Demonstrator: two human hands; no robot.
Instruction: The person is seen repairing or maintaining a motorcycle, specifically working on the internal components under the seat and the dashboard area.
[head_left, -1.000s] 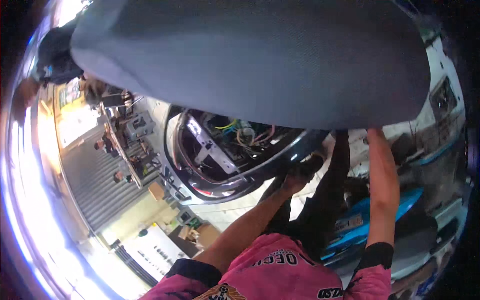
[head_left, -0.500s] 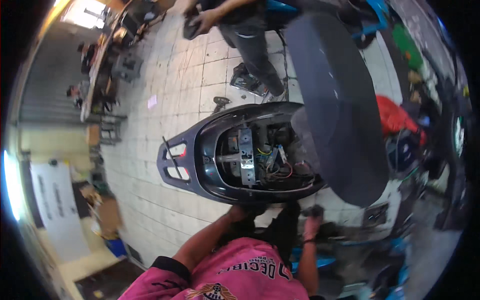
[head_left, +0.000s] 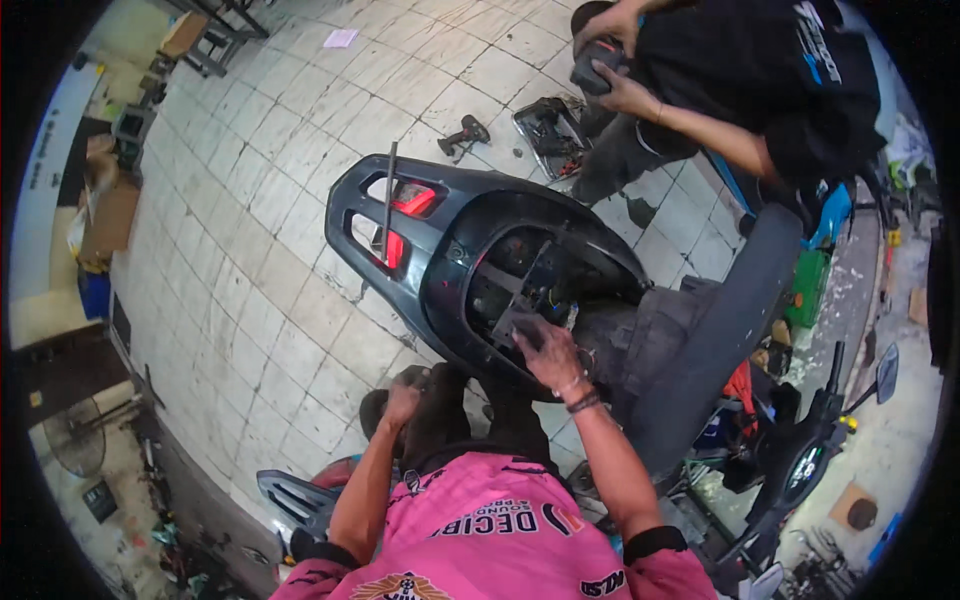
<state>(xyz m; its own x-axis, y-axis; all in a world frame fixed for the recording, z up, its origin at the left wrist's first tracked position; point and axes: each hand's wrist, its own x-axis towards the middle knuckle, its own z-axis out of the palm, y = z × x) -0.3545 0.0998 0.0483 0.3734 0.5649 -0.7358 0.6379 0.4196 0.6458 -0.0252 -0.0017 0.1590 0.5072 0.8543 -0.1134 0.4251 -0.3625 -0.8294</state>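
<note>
The scooter's dark tail body point(head_left: 475, 215) stands in front of me. Inside its opening, a metal cross bracket point(head_left: 508, 312) and some wiring show. My right hand point(head_left: 550, 355) reaches over the near rim, its fingers apart and bent down by the bracket. Whether they touch it I cannot tell. Beside my knee, my left hand point(head_left: 405, 395) is curled closed, and what it may hold is hidden. The long dark seat point(head_left: 720, 345) is tipped up at the right. A thin dark bar point(head_left: 389, 200) lies across the rear rack openings.
Across the scooter, a person in black holds a dark block-shaped object point(head_left: 598, 66) in both hands. A cordless drill point(head_left: 465, 134) and an open tool case point(head_left: 553, 137) lie on the tiled floor. Handlebars with a mirror point(head_left: 885, 373) rise at the right.
My right hand has moved from beside the seat into the body opening. My left hand has come away from the near edge to my knee. The view has turned and shifted.
</note>
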